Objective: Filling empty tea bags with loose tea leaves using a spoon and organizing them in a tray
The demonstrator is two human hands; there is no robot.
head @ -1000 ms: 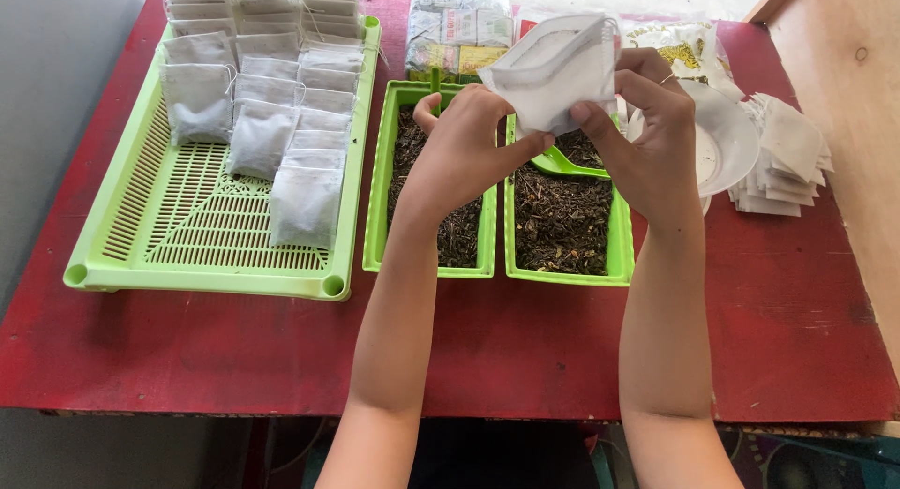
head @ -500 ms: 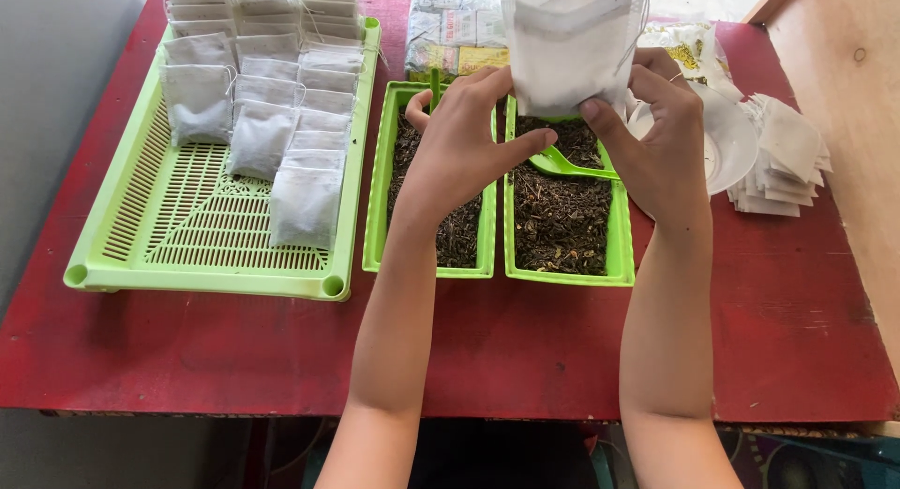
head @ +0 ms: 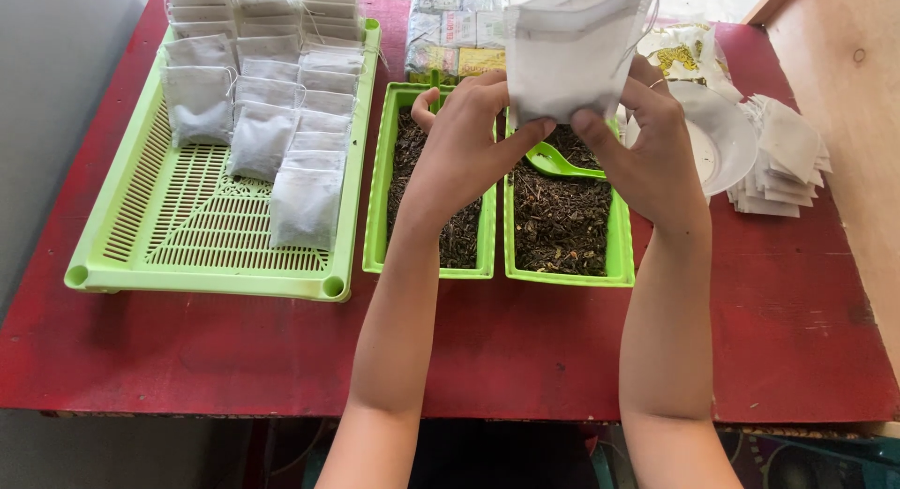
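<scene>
Both hands hold a white fabric drawstring pouch (head: 572,53) upright above two green trays. My left hand (head: 464,142) pinches its lower left corner, my right hand (head: 647,147) its lower right. Below them the left green tray (head: 377,198) and the right green tray (head: 562,275) are filled with dark loose dried leaves. A green scoop (head: 561,163) lies in the right tray, just under the pouch.
A large green slotted tray (head: 187,236) at the left carries several filled white pouches (head: 305,203) in rows. A white dish (head: 727,142) and a stack of flat empty pouches (head: 783,161) sit at the right. Printed packets (head: 450,34) lie behind the trays on the red table (head: 525,348).
The pouch went from tilted and crumpled between the hands to upright and held by its lower corners. Both hands shifted slightly upward.
</scene>
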